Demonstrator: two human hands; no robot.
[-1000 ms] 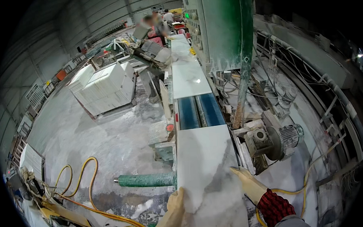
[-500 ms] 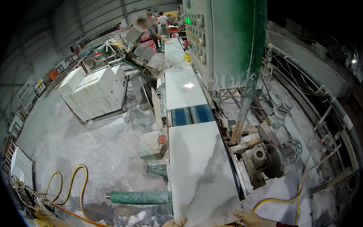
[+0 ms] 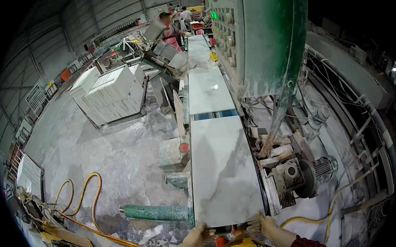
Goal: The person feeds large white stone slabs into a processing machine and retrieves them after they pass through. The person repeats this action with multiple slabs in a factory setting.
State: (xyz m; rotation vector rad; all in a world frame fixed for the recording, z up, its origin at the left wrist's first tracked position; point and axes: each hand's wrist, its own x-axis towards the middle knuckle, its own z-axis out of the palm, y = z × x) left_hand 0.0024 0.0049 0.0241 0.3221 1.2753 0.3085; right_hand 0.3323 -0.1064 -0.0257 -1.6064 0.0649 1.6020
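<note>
A long white slab with grey marbled veins [image 3: 225, 171] lies flat on a narrow conveyor, close in front of me. At its near left corner my left hand [image 3: 196, 238] grips the edge, fingers turned inward and thumb at the corner. My right hand [image 3: 270, 230] holds the near right corner the same way, with a dark red checked cuff at the wrist. Beyond a narrow gap showing the blue conveyor belt [image 3: 228, 113] lies another white slab [image 3: 209, 94].
A green control cabinet [image 3: 270, 43] rises right of the conveyor, above a motor [image 3: 323, 168]. To the left are a green roller [image 3: 158, 213], a box with a red button [image 3: 184, 147], stacked slabs [image 3: 111, 94] and yellow hoses [image 3: 95, 205]. A co-worker [image 3: 170, 33] stands farther along.
The near slab has moved forward along the conveyor, narrowing the blue belt gap ahead of it. Both my hands have followed its near edge. The view has shifted slightly.
</note>
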